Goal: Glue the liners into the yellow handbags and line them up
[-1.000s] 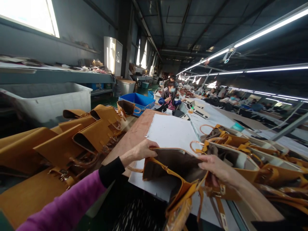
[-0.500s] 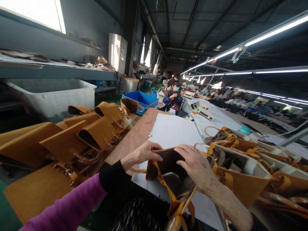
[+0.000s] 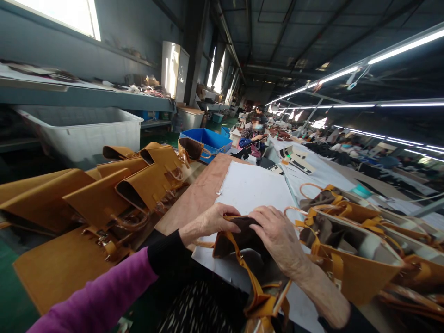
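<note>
A mustard-yellow handbag [image 3: 258, 296] with a dark brown lining lies on the white sheet in front of me, its mouth towards me. My left hand [image 3: 220, 219] pinches the far rim of the bag between thumb and fingers. Close beside it, my right hand [image 3: 275, 233] grips the same rim, fingers over the outside and thumb on the lining. A yellow strap hangs across the opening below my left hand. The bag's lower part is partly hidden by my right forearm.
Several yellow bags [image 3: 97, 194] are piled at the left. More open bags [image 3: 357, 263] stand at the right. A white sheet [image 3: 256, 182] covers the table. Beyond are a blue crate [image 3: 208, 141], a white bin [image 3: 90, 132] and a seated person [image 3: 253, 134].
My right thumb has closed in on the rim, and my hands are slightly nearer each other. The whole view has shifted a little.
</note>
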Motion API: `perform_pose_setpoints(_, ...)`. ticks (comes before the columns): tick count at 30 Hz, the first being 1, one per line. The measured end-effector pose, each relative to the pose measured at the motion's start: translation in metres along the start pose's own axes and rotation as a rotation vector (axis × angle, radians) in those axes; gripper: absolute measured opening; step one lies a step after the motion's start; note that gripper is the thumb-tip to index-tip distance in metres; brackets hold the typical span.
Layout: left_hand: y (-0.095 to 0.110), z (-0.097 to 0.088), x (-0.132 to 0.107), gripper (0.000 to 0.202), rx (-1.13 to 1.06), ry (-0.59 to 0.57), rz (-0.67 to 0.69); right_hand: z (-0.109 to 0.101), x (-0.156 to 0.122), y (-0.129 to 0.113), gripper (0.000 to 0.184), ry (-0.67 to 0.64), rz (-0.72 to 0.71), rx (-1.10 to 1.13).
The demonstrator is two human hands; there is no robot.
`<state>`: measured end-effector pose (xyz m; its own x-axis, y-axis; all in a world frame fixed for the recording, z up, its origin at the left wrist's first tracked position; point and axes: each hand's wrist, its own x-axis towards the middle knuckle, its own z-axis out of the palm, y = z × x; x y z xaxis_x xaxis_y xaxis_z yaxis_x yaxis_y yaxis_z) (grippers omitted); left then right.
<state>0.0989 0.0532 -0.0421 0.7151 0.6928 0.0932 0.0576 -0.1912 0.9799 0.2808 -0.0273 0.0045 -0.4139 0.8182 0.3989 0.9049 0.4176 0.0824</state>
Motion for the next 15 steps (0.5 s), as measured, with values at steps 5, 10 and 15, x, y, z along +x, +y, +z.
perform_pose_setpoints(5, 0.004, 0.002, -0.003, 0.031, -0.008, 0.030, 0.015, 0.002, -0.002, 0.003, 0.009, -0.053, 0.010, 0.007)
perform_pose_setpoints(10, 0.005, 0.003, -0.005, 0.029, 0.023, 0.065, 0.006, 0.000, -0.008, 0.011, 0.011, -0.108, 0.190, 0.090)
perform_pose_setpoints(15, 0.004, 0.005, -0.003, 0.029, 0.102, 0.072, 0.040, -0.007, -0.008, 0.009, 0.017, -0.207, 0.376, 0.013)
